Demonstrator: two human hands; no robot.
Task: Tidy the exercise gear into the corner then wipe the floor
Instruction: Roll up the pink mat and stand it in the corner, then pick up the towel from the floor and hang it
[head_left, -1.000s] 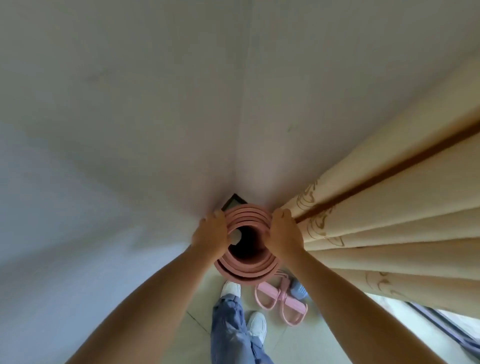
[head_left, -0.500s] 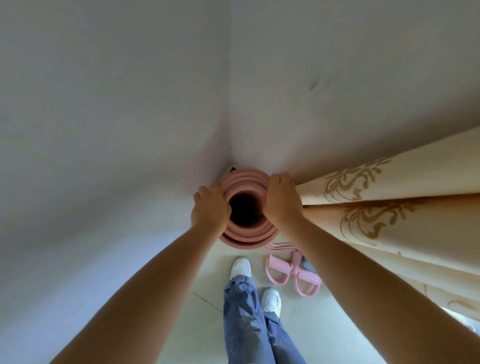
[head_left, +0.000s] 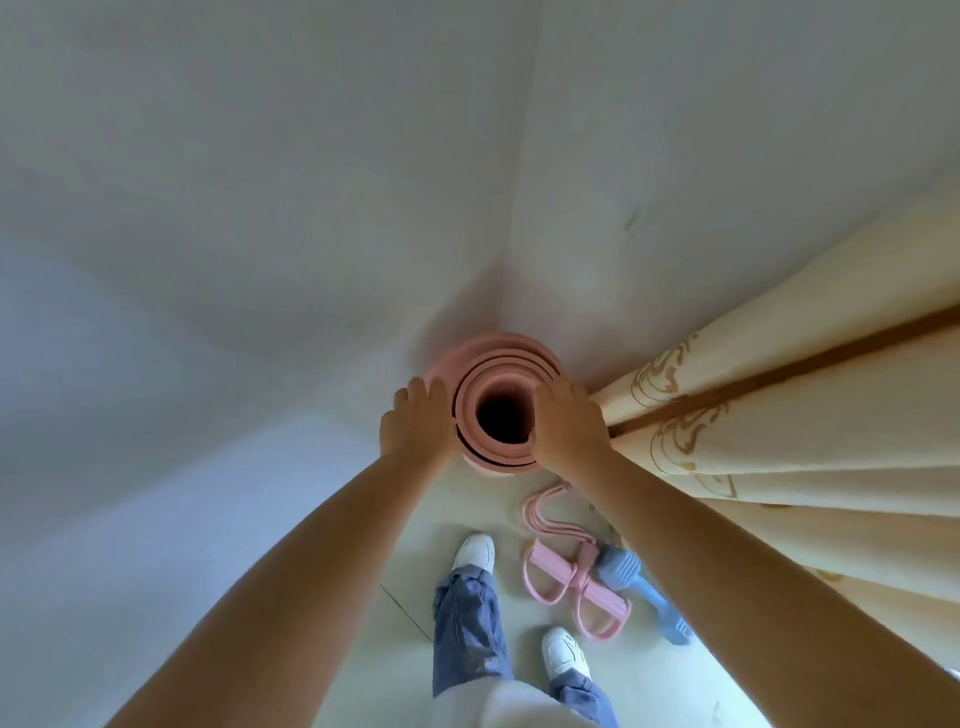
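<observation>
The rolled pink mat (head_left: 496, 402) stands on end in the corner where the two walls (head_left: 311, 208) meet, its open top facing the camera. The sensible way to finish this step is to press the roll squarely back into the corner, check that it stands upright, then let go slowly so it neither tips nor unrolls.

The left hand (head_left: 415, 431) cups the mat's left side, its fingers (head_left: 418, 389) curled over the outer layer. The right hand (head_left: 569, 426) holds the mat's right side, fingers hooked over the rim toward the hollow core. The curtain (head_left: 779, 415) hangs just beside the mat on its right.

On the floor (head_left: 441, 519) near the mat's foot lie a pink pedal puller (head_left: 571, 577) and, touching it, a blue handled piece (head_left: 644, 587).
</observation>
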